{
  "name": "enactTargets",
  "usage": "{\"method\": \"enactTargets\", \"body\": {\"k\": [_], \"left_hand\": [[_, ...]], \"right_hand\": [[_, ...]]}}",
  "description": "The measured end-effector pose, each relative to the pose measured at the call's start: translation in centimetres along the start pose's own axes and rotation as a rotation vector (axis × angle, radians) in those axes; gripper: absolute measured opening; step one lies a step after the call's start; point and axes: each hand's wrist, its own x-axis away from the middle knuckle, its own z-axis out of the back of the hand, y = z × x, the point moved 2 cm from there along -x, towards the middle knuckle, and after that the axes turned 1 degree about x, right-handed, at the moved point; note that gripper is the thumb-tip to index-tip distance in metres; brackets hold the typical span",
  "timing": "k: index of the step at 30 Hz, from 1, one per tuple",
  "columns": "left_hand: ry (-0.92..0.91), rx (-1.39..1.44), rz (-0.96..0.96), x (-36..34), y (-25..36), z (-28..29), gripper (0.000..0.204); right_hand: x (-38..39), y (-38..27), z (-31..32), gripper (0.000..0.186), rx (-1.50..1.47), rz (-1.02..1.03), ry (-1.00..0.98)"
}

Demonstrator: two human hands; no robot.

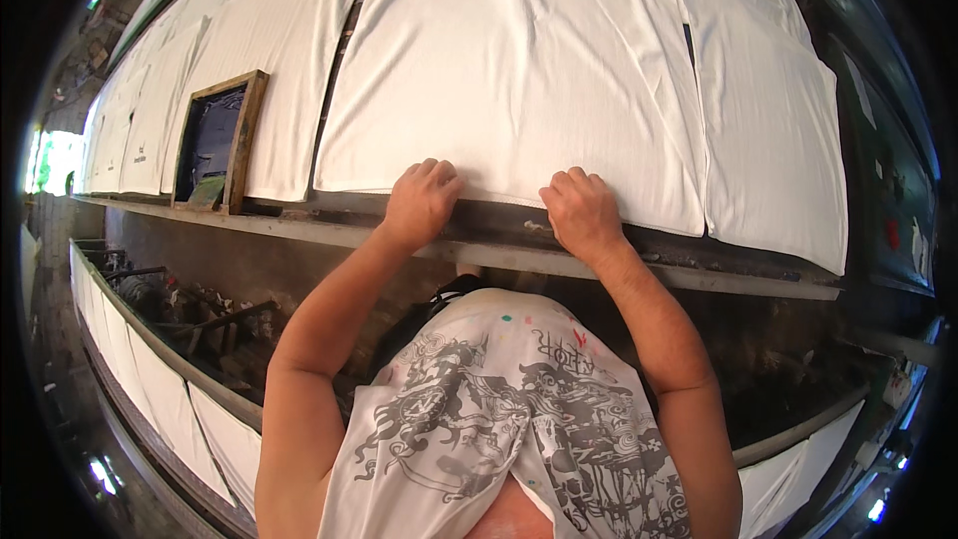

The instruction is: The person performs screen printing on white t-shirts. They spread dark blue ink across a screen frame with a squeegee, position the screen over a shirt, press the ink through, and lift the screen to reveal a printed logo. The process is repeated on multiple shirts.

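Note:
A large white cloth (pixel 489 70) lies spread over the long table in front of me, with soft wrinkles and a fold on its right side. My left hand (pixel 423 202) is closed on its near edge, fingers curled over the hem. A short way to the right, my right hand (pixel 583 212) grips the same edge, its fingers also curled in. Left of this cloth, a wooden-framed printing screen (pixel 245 145) with dark mesh rests on another white cloth (pixel 284 70). A further white cloth (pixel 768 130) lies to the right.
The table's near rail (pixel 329 233) runs across just below my hands. Behind me on both sides stands another long table with white cloths (pixel 150 364) on it. Clutter and a dark bar (pixel 230 317) lie low on the left. A dark green panel (pixel 883 150) is at far right.

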Motion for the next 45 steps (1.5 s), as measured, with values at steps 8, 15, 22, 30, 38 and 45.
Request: {"method": "enactTargets", "body": {"k": [8,15,22,30,38,45], "left_hand": [[0.009,0.007,-0.022,-0.1,0.2,0.0,0.017],[-0.012,0.002,-0.091,0.3,0.3,1.8,0.023],[-0.116,0.018,-0.145,0.5,-0.2,0.8,0.028],[-0.242,0.060,-0.214,0.1,-1.2,1.5,0.033],[-0.086,-0.003,-0.161,0.3,-3.2,1.3,0.036],[0.092,-0.178,0.092,6.0,-10.1,5.5,0.035]], "right_hand": [[0.8,0.2,-0.3,0.006,0.079,-0.053,0.011],[1.2,-0.2,1.5,0.007,-0.014,0.005,0.123],[1.7,-0.4,0.1,0.009,0.001,-0.008,0.069],[1.8,-0.6,0.3,0.005,0.012,-0.046,-0.006],[1.2,-0.9,0.0,0.007,0.118,-0.134,-0.006],[3.9,2.3,2.2,0.008,0.133,-0.226,0.124]]}}
